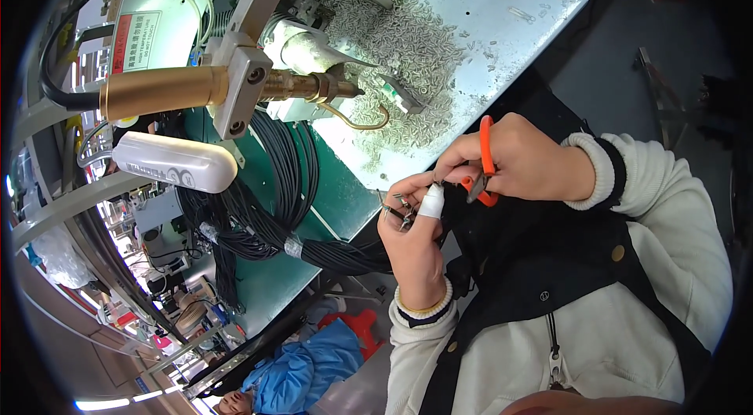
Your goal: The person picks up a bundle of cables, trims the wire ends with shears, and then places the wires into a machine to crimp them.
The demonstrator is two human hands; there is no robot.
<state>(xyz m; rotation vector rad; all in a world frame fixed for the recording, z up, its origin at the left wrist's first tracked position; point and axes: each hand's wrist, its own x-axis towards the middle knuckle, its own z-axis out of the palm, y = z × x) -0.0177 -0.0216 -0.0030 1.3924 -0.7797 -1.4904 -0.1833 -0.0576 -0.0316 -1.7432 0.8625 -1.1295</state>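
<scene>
My left hand (416,246) is closed around several black cable ends (408,215) with small metal tips. A white wrap (432,200) covers its thumb. My right hand (514,160) carries a pair of scissors (486,147) with orange loop handles, tucked in the palm. Its thumb and index finger come together at the cable ends, touching or nearly touching the left fingertips. What that pinch holds is too small to make out. From the left hand a thick bundle of black cables (345,253) runs back over the green bench top.
Loose small metal pieces (423,46) lie heaped on the white bench plate (514,50). A brass-coloured heating tool (165,92) with a bent tube and a white cylinder (176,162) jut over the bench from the left. A person in blue (306,368) is beyond the bench's lower edge.
</scene>
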